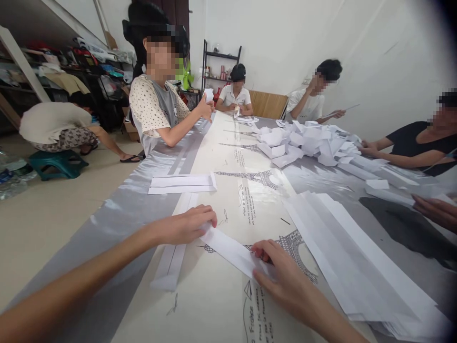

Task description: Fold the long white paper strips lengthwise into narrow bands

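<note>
Between my two hands a white folded paper strip lies at a slant above the printed table cover. My left hand grips its far left end, fingers curled over the edge. My right hand has its thumb and fingers closed around the near right end. Under and beside my left hand, a second folded strip lies lengthwise, showing a dark slit along its middle. Just beyond are more folded strips, lying crosswise. A stack of long white paper sheets rests to the right of my right hand.
A large heap of folded white papers covers the far right of the table. Several people sit around it; one at the left holds a small folded paper. A dark grey cloth-like item lies at right. A green stool stands on the floor.
</note>
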Action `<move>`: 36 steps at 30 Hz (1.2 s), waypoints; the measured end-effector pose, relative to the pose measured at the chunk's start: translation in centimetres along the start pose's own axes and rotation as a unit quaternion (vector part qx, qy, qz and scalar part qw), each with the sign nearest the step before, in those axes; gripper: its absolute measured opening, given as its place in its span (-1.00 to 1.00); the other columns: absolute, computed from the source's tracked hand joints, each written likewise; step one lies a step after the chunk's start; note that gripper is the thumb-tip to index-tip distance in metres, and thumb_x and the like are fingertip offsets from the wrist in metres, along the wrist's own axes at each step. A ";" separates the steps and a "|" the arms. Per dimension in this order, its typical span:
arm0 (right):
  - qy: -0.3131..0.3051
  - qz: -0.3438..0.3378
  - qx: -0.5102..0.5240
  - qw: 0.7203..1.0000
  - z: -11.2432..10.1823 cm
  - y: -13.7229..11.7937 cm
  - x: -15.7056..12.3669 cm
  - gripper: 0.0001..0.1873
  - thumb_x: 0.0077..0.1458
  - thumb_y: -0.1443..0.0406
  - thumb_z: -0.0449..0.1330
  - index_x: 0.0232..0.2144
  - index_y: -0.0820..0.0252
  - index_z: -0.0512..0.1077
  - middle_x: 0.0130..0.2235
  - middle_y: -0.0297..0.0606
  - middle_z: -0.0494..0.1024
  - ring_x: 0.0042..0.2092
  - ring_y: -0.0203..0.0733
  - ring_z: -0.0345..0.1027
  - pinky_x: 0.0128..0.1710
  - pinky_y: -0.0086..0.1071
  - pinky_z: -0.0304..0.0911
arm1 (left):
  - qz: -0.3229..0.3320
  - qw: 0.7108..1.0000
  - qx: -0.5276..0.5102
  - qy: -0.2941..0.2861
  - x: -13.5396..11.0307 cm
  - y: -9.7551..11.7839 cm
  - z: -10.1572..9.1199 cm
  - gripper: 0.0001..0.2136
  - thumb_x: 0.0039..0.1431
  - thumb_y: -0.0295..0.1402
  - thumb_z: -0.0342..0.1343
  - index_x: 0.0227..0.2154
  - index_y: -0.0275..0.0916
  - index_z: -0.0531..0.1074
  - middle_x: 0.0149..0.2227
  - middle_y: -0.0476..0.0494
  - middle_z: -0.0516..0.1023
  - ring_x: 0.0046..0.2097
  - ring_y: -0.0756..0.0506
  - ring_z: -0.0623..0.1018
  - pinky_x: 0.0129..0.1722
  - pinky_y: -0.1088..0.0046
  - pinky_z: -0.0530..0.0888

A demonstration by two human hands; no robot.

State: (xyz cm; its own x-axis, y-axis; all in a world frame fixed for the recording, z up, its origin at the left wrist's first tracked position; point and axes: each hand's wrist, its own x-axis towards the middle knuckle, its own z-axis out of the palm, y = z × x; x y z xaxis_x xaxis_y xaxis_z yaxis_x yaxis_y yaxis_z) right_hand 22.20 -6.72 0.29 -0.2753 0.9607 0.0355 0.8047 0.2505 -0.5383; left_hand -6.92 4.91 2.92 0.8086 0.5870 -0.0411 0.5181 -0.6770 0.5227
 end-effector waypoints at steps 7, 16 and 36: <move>-0.041 0.029 -0.032 0.998 -1.1 -1.4 1.5 -0.79 0.08 0.45 0.13 -0.24 0.06 0.36 -0.19 -0.31 0.46 -0.25 -0.16 0.44 -0.34 -0.34 0.39 | 0.013 1.000 0.001 0.015 0.0 0.1 0.0 -0.67 0.25 -0.58 -0.03 0.00 -0.13 0.37 0.04 -0.11 0.42 0.08 -0.11 0.47 0.05 0.42 0.41; -0.057 0.037 0.096 0.993 -0.9 -0.1 1.7 -0.84 0.16 0.42 0.08 -0.25 0.07 0.37 -0.36 -0.39 0.47 -0.34 -0.20 0.36 -0.38 -0.37 0.25 | 0.038 0.998 0.021 0.043 0.0 -0.6 0.7 -0.73 0.35 -0.57 -0.02 -0.03 -0.14 0.42 -0.08 -0.07 0.52 0.04 -0.14 0.44 0.10 0.33 0.29; 0.074 -0.282 -0.156 0.944 0.4 2.2 -0.8 -0.74 0.38 0.47 -0.02 -0.12 0.22 0.45 -0.12 -0.10 0.56 -0.13 -0.04 0.47 -0.19 -0.20 0.47 | 0.233 0.934 0.236 0.131 -3.4 -2.2 1.1 -0.78 0.45 -0.59 -0.09 -0.06 -0.33 0.45 -0.19 -0.24 0.54 -0.15 -0.12 0.50 -0.09 0.34 0.46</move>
State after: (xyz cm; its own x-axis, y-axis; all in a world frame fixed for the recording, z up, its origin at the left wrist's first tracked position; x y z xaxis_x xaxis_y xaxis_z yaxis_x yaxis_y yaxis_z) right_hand 23.92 -6.97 -1.26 -0.6483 0.6647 0.3713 0.6738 0.7280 -0.1265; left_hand -10.49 3.91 1.02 0.9134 0.2253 0.3391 0.2413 -0.9704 -0.0049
